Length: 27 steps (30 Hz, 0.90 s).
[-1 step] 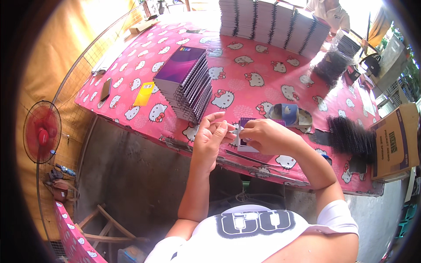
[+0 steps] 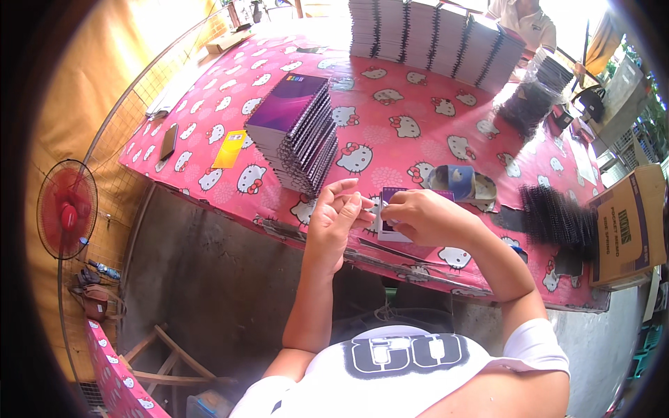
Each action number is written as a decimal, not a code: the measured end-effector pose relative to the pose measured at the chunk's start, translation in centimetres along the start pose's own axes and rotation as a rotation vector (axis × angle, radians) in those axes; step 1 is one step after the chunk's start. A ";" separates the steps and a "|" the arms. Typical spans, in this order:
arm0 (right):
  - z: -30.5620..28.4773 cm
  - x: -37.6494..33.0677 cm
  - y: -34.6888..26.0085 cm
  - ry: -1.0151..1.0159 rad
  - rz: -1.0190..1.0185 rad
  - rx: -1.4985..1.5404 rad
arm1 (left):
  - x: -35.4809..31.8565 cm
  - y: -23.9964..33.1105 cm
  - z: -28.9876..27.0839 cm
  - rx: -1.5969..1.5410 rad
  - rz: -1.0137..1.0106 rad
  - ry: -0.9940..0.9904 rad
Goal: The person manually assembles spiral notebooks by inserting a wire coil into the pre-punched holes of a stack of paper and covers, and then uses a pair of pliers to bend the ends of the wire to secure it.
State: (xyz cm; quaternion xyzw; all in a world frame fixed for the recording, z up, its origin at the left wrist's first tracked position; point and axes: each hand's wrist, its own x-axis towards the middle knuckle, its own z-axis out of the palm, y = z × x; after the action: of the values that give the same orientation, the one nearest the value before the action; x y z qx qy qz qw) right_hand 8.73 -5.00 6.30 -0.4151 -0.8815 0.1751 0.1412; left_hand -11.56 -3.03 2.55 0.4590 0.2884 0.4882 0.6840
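My right hand (image 2: 428, 216) reaches over a small stack of paper with a purple cover (image 2: 397, 235) near the table's front edge. Its fingers are pinched together at the stack's left side; what lies between them is too small to make out. Just left of it, my left hand (image 2: 338, 219) is raised with the palm partly turned up, fingers loosely bent and apart, holding nothing I can see. Beyond the left hand stands a tall pile of purple spiral notebooks (image 2: 296, 129). A blue slipper (image 2: 463, 184) lies behind the right hand.
Black spiral binding coils (image 2: 557, 216) lie at the right beside a cardboard box (image 2: 627, 226). Tall stacks of bound notebooks (image 2: 425, 35) line the far edge, with another person (image 2: 526, 24) behind. A yellow card (image 2: 228, 149) and a pink patterned tablecloth (image 2: 390, 153) are also here.
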 end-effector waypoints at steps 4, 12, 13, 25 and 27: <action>0.3 -0.6 0.0 0.148 0.077 0.048 | 0.2 0.0 0.5 -0.028 -0.063 -0.006; 0.4 -2.0 -1.5 0.429 0.169 0.067 | 3.9 -2.7 3.6 -0.117 -0.377 -0.075; 2.0 -2.3 -1.3 0.358 0.103 -0.060 | 4.2 -3.5 3.5 -0.027 -0.258 -0.093; 5.2 -6.3 2.9 0.880 0.380 0.975 | 2.4 -5.1 3.2 0.749 0.585 -0.177; 4.8 -6.2 1.7 0.874 0.291 0.867 | 1.9 -5.5 3.3 0.717 0.652 -0.138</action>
State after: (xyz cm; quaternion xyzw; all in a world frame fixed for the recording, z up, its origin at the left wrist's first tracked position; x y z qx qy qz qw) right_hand 11.79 -9.73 0.65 -0.4691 -0.5258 0.3479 0.6184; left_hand -5.91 -2.91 -0.98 0.7633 0.2335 0.5152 0.3120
